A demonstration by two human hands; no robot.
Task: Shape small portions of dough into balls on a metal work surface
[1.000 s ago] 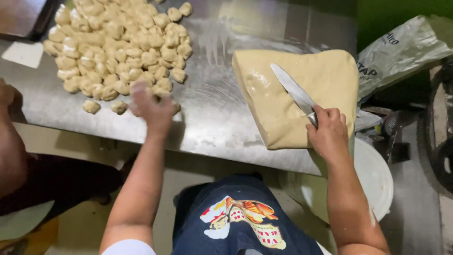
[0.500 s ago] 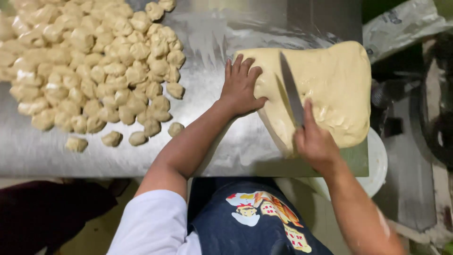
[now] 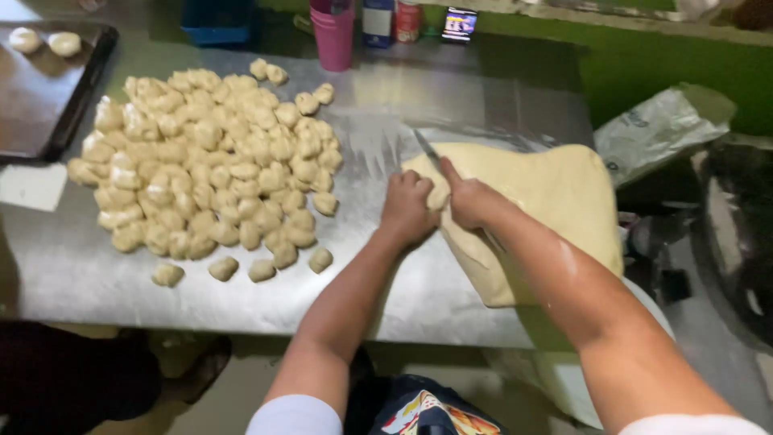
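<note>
1. Since half a second ago, the left hand has gone from lying flat and spread on the dough slab to curling up at the slab's left corner, and the right hand has brought the knife over to meet it there
2. Most of the knife is hidden: only a short length of the blade tip shows above the knuckles, and the handle is buried in the right hand's closed grip
3. Whether the left hand pinches dough or merely presses on it cannot be told, as its curled fingers cover the spot
4. Near end of the slab droops over the front edge of the worktop, so its full outline is cut off
5. Blade tip points away from the person and slightly left; the slab's long axis runs from the far side toward the near edge
6. Slab is pale yellow, smooth and thick, lying on the right part of the steel worktop
7. Left of it sits a wide heap of small dough pieces, and farther left a dark tray holds two round balls
8. Pink cup stands at the far edge
</note>
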